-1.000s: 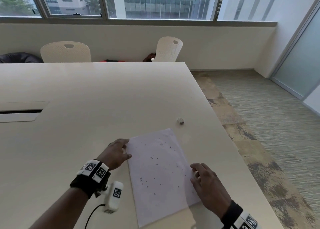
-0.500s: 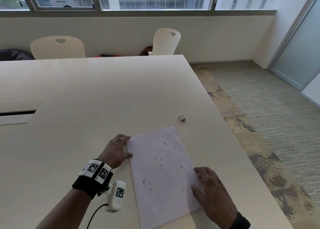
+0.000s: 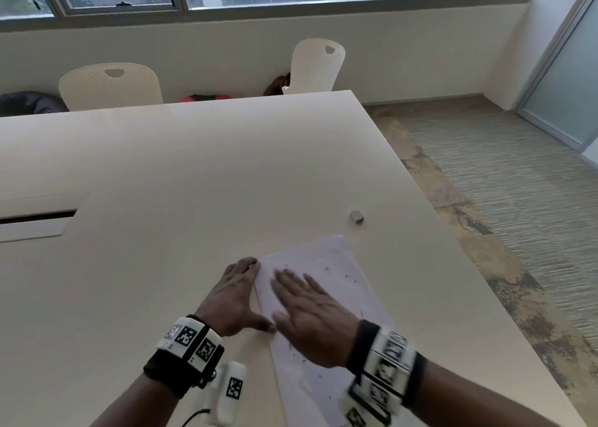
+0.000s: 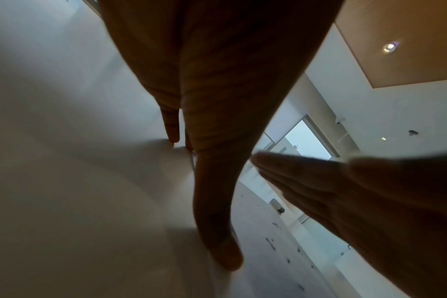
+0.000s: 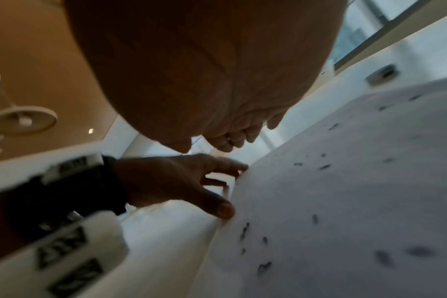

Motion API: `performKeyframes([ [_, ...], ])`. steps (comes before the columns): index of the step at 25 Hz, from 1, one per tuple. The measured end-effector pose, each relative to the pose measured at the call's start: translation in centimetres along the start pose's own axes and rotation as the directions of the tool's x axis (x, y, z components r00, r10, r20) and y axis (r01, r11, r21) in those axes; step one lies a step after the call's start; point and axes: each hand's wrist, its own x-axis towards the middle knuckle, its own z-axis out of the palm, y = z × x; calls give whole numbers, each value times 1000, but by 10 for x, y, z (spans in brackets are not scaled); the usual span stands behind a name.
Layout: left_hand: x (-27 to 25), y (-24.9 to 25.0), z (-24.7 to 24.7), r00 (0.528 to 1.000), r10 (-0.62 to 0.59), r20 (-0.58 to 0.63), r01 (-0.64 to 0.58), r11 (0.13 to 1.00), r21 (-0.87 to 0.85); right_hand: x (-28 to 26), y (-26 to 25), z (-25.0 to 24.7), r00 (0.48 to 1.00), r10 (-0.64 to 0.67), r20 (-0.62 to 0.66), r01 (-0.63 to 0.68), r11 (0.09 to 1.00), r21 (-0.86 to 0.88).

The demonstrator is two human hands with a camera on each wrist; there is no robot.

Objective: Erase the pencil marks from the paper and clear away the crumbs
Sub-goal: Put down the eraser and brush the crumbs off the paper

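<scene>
A white sheet of paper [image 3: 326,323] lies near the table's right edge, dotted with dark eraser crumbs [image 3: 327,268]. My left hand [image 3: 238,297] lies flat against the paper's left edge, thumb and fingertips on that edge. Over the paper's left part my right hand [image 3: 307,316] is spread flat, fingers straight and pointing away from me, blurred. In the right wrist view the crumbs [image 5: 264,266] are scattered over the paper [image 5: 345,201] beside my left hand [image 5: 191,185]. A small grey eraser [image 3: 356,216] sits on the table beyond the paper.
The beige table [image 3: 194,184] ends at its right edge [image 3: 459,248] close to the paper, with carpet floor beyond. A cable slot [image 3: 35,218] is set in the table at the left. Two white chairs [image 3: 111,87] stand at the far side.
My right hand has moved from the paper's right edge across to its left part, now spread flat over it. The left hand stays on the left edge. The view tilted slightly.
</scene>
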Motion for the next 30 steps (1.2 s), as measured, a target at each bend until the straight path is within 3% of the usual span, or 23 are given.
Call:
performKeyframes([
  [3,-2,-6,1,999,46,-27,-46,999,1,38,-4,18,996,-56,65,59,997,-44],
  [10,1,-6,1,996,84,-42,-81,995,65,39,8,36,990,-82,112,96,987,-126],
  [13,2,0,1,996,78,-38,-73,991,110,32,26,25,988,123,97,-99,971,-218],
  [16,2,4,0,998,54,-26,-50,989,138,22,37,9,922,387,24,-372,901,-225],
  [17,2,4,-1,998,52,-24,-48,989,141,23,30,9,930,366,16,-356,914,-192],
  [19,2,4,-1,998,58,-33,-52,986,160,31,1,19,979,191,64,-183,976,-119],
  [21,1,4,-2,998,55,-40,-47,982,181,38,-20,33,991,40,131,-33,998,-57],
  [22,1,3,-1,998,58,-39,-50,983,179,40,-15,34,990,26,137,-16,997,-75],
  [25,0,4,-1,997,67,-25,-62,987,150,32,25,22,963,240,119,-214,957,-196],
  [27,0,4,-1,998,58,-35,-53,988,145,23,41,11,892,444,78,-416,877,-241],
  [28,0,4,-1,997,60,-38,-54,989,141,24,39,8,873,485,56,-460,855,-241],
  [30,0,4,-2,997,72,-38,-66,987,144,39,22,7,922,387,16,-375,903,-208],
])
